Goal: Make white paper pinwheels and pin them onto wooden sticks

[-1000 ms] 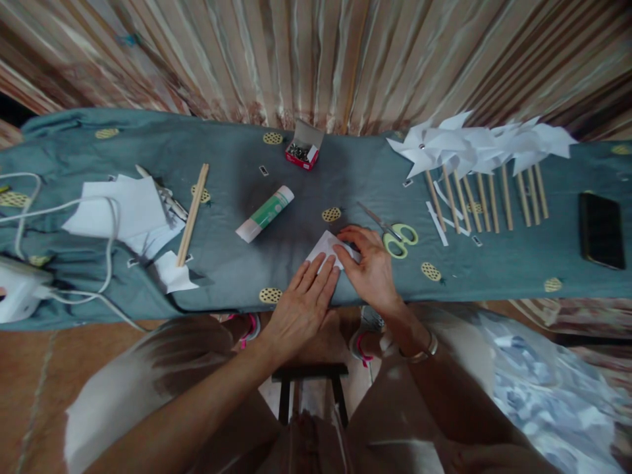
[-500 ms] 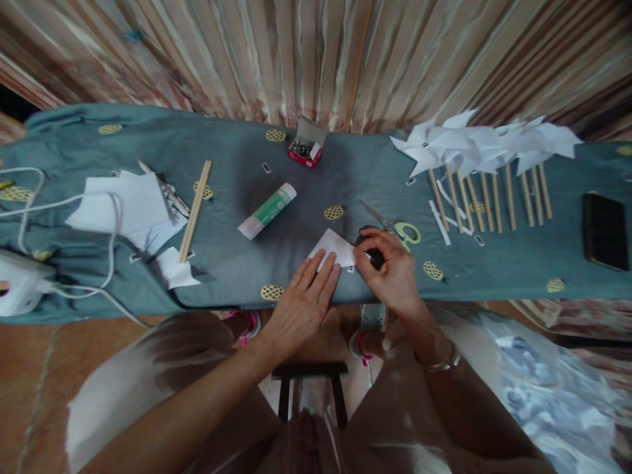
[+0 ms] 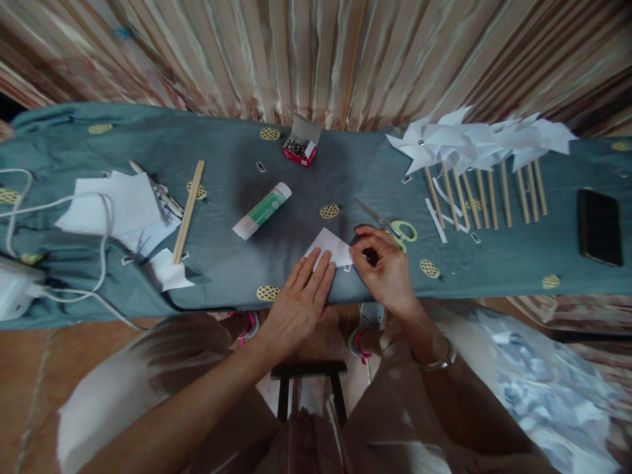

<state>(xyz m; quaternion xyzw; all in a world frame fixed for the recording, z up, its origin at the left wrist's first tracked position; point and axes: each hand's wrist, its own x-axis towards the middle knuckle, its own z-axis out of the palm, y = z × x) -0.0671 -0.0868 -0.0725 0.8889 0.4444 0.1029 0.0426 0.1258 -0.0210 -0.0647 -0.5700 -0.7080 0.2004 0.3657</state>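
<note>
A folded piece of white paper [image 3: 330, 245] lies on the cloth near the table's front edge. My left hand [image 3: 305, 289] rests flat on its lower left part, fingers stretched out. With thumb and forefinger, my right hand [image 3: 382, 266] pinches the paper's right corner; the other fingers are curled. Just beyond my right hand lie scissors [image 3: 402, 234] with light green handles. A green and white glue stick [image 3: 263, 210] lies to the left beyond the paper. An open red box [image 3: 299, 151] of small metal pins stands farther back.
Several white paper pinwheels [image 3: 444, 141] on wooden sticks lie back right, with paper strips [image 3: 435, 220] beside them. A phone [image 3: 600, 227] lies far right. On the left are paper sheets [image 3: 113, 204], wooden sticks [image 3: 188, 214] and a white power strip [image 3: 17, 289] with cables.
The whole view has shifted slightly. Both hands keep nearly the same place on the paper, the left flat and the right pinching its corner.
</note>
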